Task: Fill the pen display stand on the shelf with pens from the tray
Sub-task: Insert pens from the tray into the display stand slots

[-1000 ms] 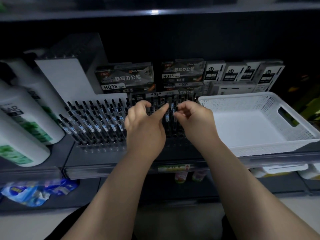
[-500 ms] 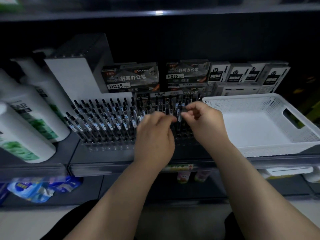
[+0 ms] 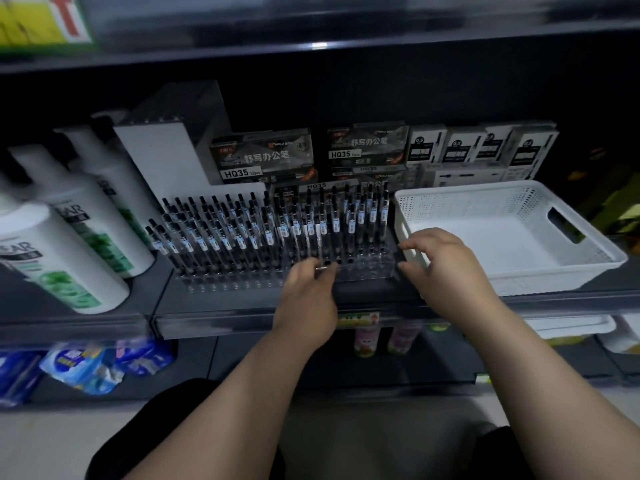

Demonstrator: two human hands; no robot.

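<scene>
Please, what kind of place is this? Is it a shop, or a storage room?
Most likely a shop. Pen boxes marked HQ35 are stacked behind a pen display stand nearly full of pens, a coloured label sits on the shelf edge, and white bottles stand to the left.

dim dark shelving [image 3: 242,317], a light glint [image 3: 318,46] on its upper edge, pale floor [image 3: 52,445] below.

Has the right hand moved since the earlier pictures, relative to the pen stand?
Yes. The right hand left the upright black pens and moved down and right, to the front right corner of the clear plastic pen stand, beside the white perforated tray.
</scene>
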